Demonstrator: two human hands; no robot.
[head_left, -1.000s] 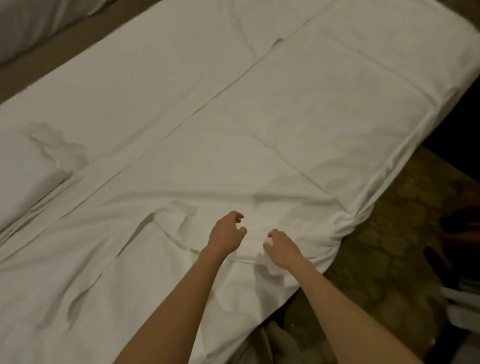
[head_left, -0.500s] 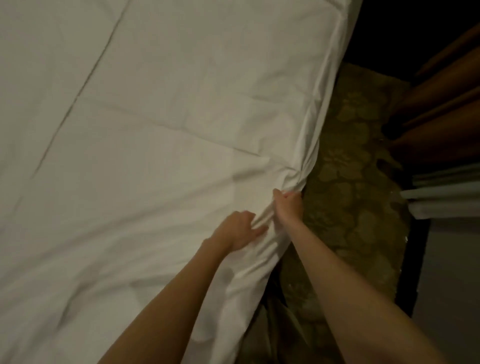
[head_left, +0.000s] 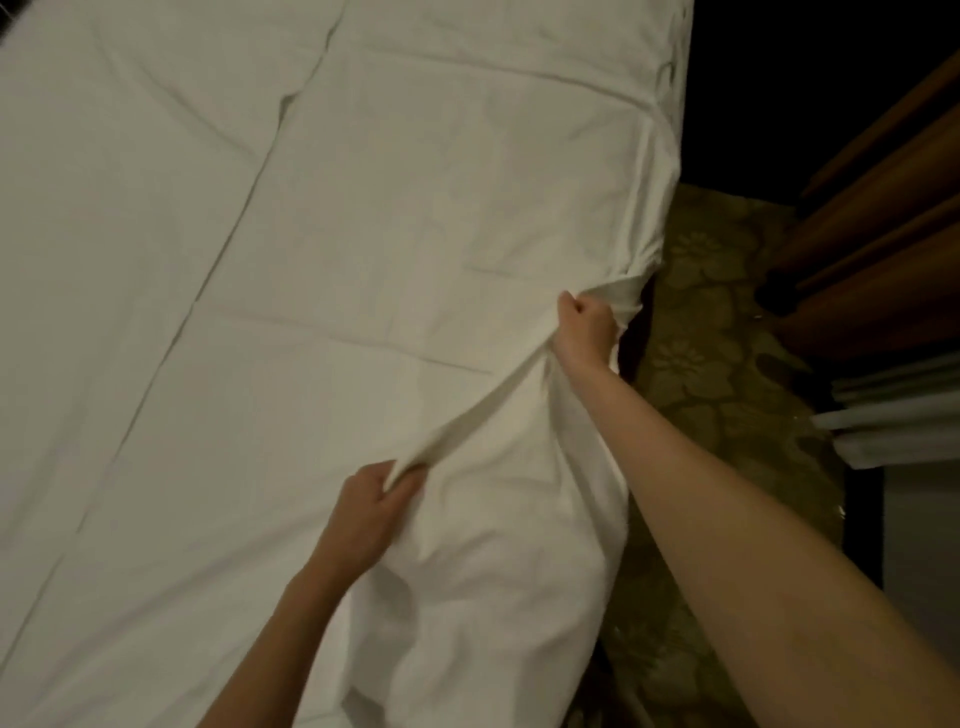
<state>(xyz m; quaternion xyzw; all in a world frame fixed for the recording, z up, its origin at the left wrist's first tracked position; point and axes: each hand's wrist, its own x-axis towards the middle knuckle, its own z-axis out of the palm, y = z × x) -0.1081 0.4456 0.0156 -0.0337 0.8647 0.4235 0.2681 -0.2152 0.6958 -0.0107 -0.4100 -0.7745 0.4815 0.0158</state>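
Observation:
A white bed sheet (head_left: 363, 218) covers the bed and fills most of the view. My right hand (head_left: 584, 325) grips a bunched fold of the sheet at the bed's right edge. My left hand (head_left: 371, 512) grips the same edge lower down, nearer to me. A taut ridge of cloth runs between the two hands. Below my left hand the sheet hangs loose and rumpled over the side of the bed.
A second layer of white fabric (head_left: 104, 208) lies on the left with a long seam beside it. Patterned carpet (head_left: 727, 322) runs along the bed's right side. Brown curtains (head_left: 872, 234) and a pale cloth (head_left: 893, 421) hang at the right.
Both hands closed on the sheet's edge, then moved apart along it. My right hand went up the edge, my left came back toward me, and the cloth between them is pulled tight.

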